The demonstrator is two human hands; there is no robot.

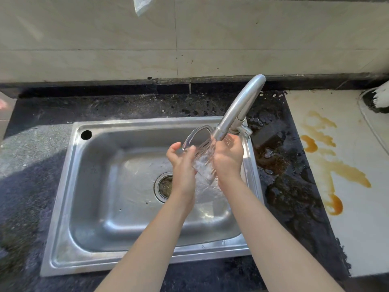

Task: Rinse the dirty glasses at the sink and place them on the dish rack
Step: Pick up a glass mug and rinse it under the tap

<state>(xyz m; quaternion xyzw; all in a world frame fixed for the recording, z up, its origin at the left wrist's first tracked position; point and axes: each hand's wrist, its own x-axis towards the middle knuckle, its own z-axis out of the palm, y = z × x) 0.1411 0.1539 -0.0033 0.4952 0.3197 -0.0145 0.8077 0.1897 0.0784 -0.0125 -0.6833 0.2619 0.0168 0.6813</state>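
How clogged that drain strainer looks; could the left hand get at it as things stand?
Probably yes: the left hand is near the drain strainer, with nothing between them. But it holds the glass with the right hand under the faucet, so it would have to let go first.

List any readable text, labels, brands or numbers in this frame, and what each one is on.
None: the head view shows no readable text.
glass: clear, no print or logo visible.
faucet and sink: bare metal, no brand mark visible.
plastic bag at the top edge: no print to be made out.
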